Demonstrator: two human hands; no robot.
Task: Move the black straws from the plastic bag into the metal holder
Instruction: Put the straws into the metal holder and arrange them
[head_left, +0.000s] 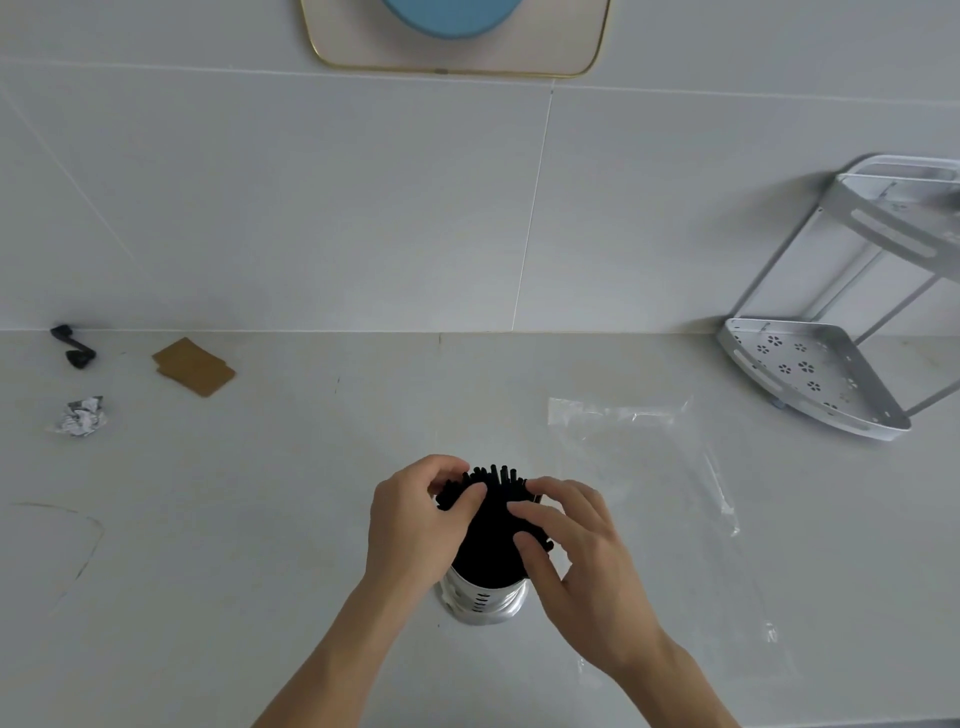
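A bundle of black straws (493, 525) stands upright in the shiny perforated metal holder (485, 603) at the counter's front centre, tops fanned out. My left hand (410, 525) grips the left side of the bundle, thumb and fingers pinched around several straw tops. My right hand (576, 551) presses its fingers against the right side of the bundle. The clear plastic bag (649, 467) lies flat to the right of the holder, with no straws visible in it.
A white metal corner shelf (815, 379) stands at the back right. At the back left lie brown cards (193, 366), a black crank-like part (74, 345) and a crumpled paper ball (82, 415). A tiled wall (363, 208) rises behind the counter.
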